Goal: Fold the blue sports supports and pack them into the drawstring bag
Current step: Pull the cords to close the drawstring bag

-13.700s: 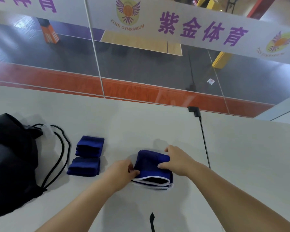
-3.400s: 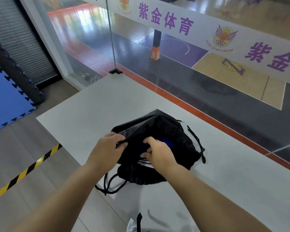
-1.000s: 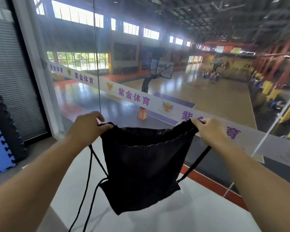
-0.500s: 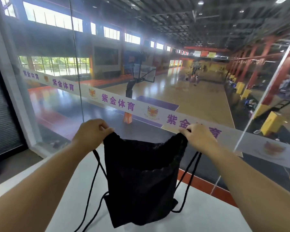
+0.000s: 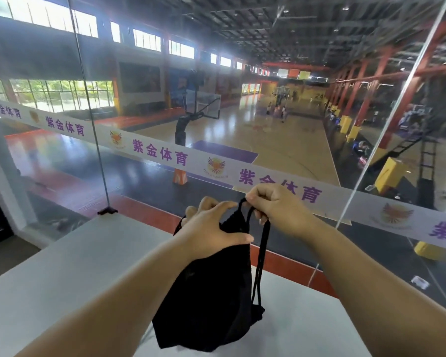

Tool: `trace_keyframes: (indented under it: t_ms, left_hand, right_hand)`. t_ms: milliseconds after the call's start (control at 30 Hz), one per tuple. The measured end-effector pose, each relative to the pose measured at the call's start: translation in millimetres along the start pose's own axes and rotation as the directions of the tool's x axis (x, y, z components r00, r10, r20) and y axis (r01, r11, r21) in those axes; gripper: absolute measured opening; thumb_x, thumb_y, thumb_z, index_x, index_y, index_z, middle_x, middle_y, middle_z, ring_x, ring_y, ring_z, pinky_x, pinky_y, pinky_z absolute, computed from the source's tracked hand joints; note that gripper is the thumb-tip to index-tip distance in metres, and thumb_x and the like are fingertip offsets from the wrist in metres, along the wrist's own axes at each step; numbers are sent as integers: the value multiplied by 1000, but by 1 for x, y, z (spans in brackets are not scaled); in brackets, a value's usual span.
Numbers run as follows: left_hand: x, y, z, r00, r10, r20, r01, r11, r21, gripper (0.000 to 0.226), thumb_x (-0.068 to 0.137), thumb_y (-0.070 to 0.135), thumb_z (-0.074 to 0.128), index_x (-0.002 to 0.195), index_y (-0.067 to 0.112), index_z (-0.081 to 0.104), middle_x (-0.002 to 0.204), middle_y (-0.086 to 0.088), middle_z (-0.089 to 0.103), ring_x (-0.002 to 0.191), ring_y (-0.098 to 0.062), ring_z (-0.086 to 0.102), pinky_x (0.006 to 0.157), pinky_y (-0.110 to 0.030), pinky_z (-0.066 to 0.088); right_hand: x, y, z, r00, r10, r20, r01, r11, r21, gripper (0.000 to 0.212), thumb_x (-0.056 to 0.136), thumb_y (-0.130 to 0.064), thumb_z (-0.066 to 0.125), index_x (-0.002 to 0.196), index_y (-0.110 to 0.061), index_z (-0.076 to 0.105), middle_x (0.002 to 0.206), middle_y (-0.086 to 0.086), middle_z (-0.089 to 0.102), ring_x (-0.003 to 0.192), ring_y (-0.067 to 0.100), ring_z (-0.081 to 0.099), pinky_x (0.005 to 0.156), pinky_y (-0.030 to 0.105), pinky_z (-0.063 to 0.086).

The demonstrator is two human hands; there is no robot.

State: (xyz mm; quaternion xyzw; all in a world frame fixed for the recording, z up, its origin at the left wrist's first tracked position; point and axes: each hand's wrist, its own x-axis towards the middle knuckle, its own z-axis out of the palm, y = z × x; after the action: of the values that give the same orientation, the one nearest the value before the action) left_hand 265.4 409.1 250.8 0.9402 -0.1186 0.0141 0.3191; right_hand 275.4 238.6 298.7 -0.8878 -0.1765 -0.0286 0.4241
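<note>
While the black drawstring bag (image 5: 211, 300) hangs in the air above the white table (image 5: 62, 274), both hands meet at its gathered top. The left hand (image 5: 211, 234) wraps around the bunched neck of the bag, thumb stretched across the near side and fingers curled round the far side, so the fabric is squeezed together inside its grasp. The right hand (image 5: 276, 207) sits just beside it, a little higher and farther from the camera, its fingers curled tight and pinching the black cords (image 5: 262, 253) where they leave the bag's mouth. From that pinch the cords run down along the right edge of the bag to its lower corner (they look like a doubled strand, hanging fairly straight). The bag's body sags below the left forearm, its lower end hanging close over the table; whether it touches the surface cannot be told. No blue supports show anywhere in view, and the bag's mouth is closed up by the left hand's grip, so its contents cannot be seen. Beyond the table stands a glass wall (image 5: 62, 176) crossed by a white banner (image 5: 165, 155) with purple characters, and through it a basketball court (image 5: 281, 140) with a hoop stand (image 5: 183, 130).
</note>
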Motion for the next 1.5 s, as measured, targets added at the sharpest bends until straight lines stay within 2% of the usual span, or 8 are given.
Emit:
trace_keyframes:
  t_ms: [167,267,433,667,833,1000,1233,1500]
  left_hand:
    - [13,10,29,998,16,-63,-18,999,-38,41,70,56,56,105,36,54,115,17,43,111,-22,35,98,-38,34]
    - [16,9,38,994,70,-81,-65,996,66,14,74,39,52,84,29,50,88,16,54,102,-23,34,86,-36,28]
    - [20,-26,33,999,42,-31,-35,979,199,13,79,42,50,92,38,51,86,19,56,101,-21,35,89,-38,30]
    - [30,-32,38,994,82,77,-101,954,283,20,88,34,42,93,17,52,99,7,56,96,-21,35,84,-34,25]
    - [30,-16,40,981,148,128,-181,935,304,19,89,32,41,86,15,48,89,3,54,93,-21,36,84,-35,30]
    - [28,-12,38,978,166,124,-198,925,325,20,90,34,43,91,16,49,94,4,55,96,-22,35,89,-37,31]
    - [27,-36,32,983,144,111,-177,899,401,23,89,44,41,103,30,51,104,14,51,97,-21,33,92,-40,30]
    - [28,-58,35,997,60,58,-81,859,506,29,84,49,46,109,35,50,119,16,49,111,-22,33,92,-45,28]
  right_hand:
    - [-12,14,-4,994,21,-111,-19,999,26,26,99,-25,47,78,-14,59,60,1,53,57,13,47,61,30,41]
    - [-17,30,-18,967,88,-238,-109,991,-76,28,99,-31,44,77,-22,59,55,4,49,50,13,41,53,31,36]
    - [-34,73,-41,922,207,-327,-294,924,-243,27,99,-32,44,84,-20,64,49,-2,44,44,13,38,47,27,31]
    - [-43,98,-29,921,387,48,-352,878,-324,21,89,-43,58,94,-23,64,86,-6,66,81,13,63,71,27,47]
    - [-31,79,5,918,319,234,-250,926,-282,68,76,-42,73,135,-26,42,127,-7,55,112,14,56,93,29,44]
    - [-16,80,37,956,215,201,-200,975,-94,12,93,-30,54,91,-19,59,83,-3,64,77,16,62,78,40,53]
    - [-27,85,8,989,94,111,-57,953,-297,22,99,-32,43,78,-29,51,77,-5,58,72,14,54,63,27,41]
    - [-79,130,-43,958,271,-88,-285,919,-272,26,98,-31,44,75,-25,55,70,-3,58,66,14,51,62,27,41]
